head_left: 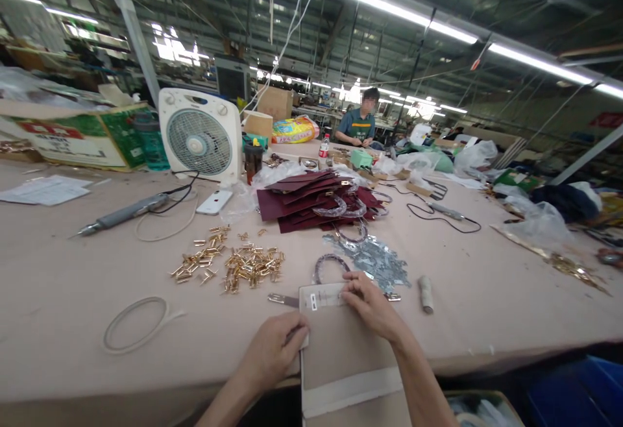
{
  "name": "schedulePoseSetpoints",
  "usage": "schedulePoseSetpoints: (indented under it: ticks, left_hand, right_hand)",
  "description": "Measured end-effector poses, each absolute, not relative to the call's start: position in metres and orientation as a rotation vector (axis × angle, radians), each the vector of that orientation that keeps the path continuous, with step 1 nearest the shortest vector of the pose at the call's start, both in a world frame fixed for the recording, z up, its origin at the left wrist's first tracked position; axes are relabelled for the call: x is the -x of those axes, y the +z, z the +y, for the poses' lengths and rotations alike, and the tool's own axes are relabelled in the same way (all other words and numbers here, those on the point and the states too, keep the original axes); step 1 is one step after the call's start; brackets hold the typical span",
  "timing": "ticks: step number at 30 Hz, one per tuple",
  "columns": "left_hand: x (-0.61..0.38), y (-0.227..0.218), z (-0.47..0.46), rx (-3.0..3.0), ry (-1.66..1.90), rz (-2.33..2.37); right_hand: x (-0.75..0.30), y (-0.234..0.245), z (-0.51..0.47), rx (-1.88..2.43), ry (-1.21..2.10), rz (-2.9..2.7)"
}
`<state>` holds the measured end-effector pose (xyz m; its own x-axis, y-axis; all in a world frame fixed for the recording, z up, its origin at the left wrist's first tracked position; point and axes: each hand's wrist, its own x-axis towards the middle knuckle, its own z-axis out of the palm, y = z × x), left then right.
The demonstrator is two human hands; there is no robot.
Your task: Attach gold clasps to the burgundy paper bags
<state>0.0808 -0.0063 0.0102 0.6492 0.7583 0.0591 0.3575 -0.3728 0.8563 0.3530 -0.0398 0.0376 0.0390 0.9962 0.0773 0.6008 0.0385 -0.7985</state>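
Inspecting remotely, I find the beige panel [348, 355] overhanging the table [219, 336]'s near edge, between the left hand [272, 349], pinching its left side, and the right hand [374, 307], bent over its top, whose grip I cannot tell.

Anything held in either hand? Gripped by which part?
Beige panel: the left hand pinches its left edge. The right hand rests near its far edge; whether it grips there can't be told.
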Motion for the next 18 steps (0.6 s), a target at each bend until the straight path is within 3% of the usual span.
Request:
schedulePoseSetpoints:
  ticks: [18]
  left_hand:
    - [-0.081, 0.007, -0.006, -1.982, 0.583, 0.877]
  right_hand:
    - [-0.351, 0.015, -0.037, 1.627, 0.571, -1.579]
